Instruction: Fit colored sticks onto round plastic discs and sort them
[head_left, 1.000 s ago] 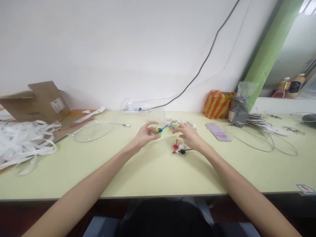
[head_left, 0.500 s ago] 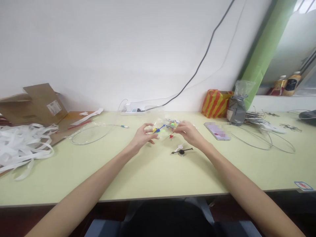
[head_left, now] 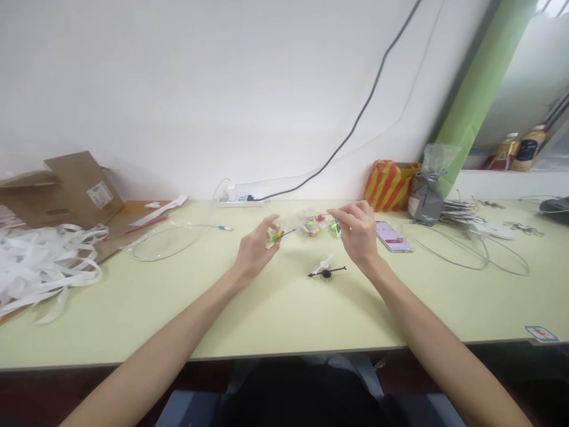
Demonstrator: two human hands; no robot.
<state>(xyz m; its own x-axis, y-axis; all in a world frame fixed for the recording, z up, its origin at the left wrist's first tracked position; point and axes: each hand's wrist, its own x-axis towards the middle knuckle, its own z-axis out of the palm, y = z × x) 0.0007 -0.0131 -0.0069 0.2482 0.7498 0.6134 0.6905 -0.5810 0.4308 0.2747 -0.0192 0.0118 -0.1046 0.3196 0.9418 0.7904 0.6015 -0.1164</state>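
Observation:
My left hand is closed on a small bunch of plastic arrow spinners in yellow, green and blue, the blue tip sticking out to the right. My right hand pinches a red arrow spinner by one end, raised over a clear plastic bag of coloured spinners. Green pieces show beside its fingers; whether they are held or lie in the bag I cannot tell. Nearer me on the table lie a black arrow spinner and a white arrow spinner, touching or overlapping.
A phone lies right of my right hand. Behind it stand a striped red-yellow bag and a grey bag. Leftward are a coiled cable, white straps and a cardboard box. A power strip sits by the wall.
My right hand has moved up and right with the red arrow spinner. My left hand has drawn slightly left and its fingers have closed in around its bunch.

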